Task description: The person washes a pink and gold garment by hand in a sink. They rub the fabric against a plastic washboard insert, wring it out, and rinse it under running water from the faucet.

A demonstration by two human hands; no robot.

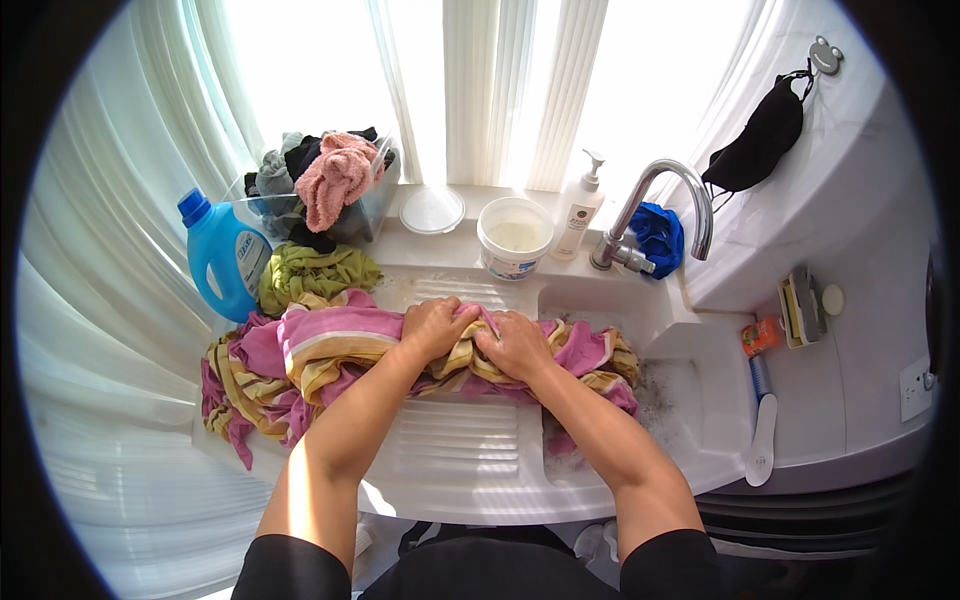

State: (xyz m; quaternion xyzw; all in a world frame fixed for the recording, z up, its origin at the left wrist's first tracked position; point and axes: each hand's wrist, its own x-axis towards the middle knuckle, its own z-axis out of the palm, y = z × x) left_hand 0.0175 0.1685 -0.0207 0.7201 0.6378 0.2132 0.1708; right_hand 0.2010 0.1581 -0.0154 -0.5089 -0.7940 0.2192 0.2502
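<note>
"Where does the cloth lie in the head view?"

"The long, rumpled pink, yellow and maroon striped cloth [345, 338] stretches across the white sink [440, 507], its left end bunched by the side rim, its right end sagging into the basin [690, 400]."

"And the hands?"

"The left hand [436, 328] is clamped on the cloth near its middle, fingers curled over a fold. The right hand [515, 345] grips a fold just beside it; its thumb shows on the near side."

"How would it handle?"

"Soft and limp, likely heavy if soaked, perhaps slippery with suds, though wetness is hard to tell. It seems hardly fragile. Thick gathered folds near the middle look the best hold; the loose ends would drag."

"Edges and room?"

"Bare ribs of the white moulded washboard [458, 440] show between the cloth and the sink's front rim. Rightward, the basin drops below the board, with the curved chrome tap [627, 213] behind it. Behind the hands, the round white plastic tub [500, 258] limits reach. On the left, the crumpled lime-green cloth [315, 275] and the blue plastic jug [222, 265] crowd the back."
</note>
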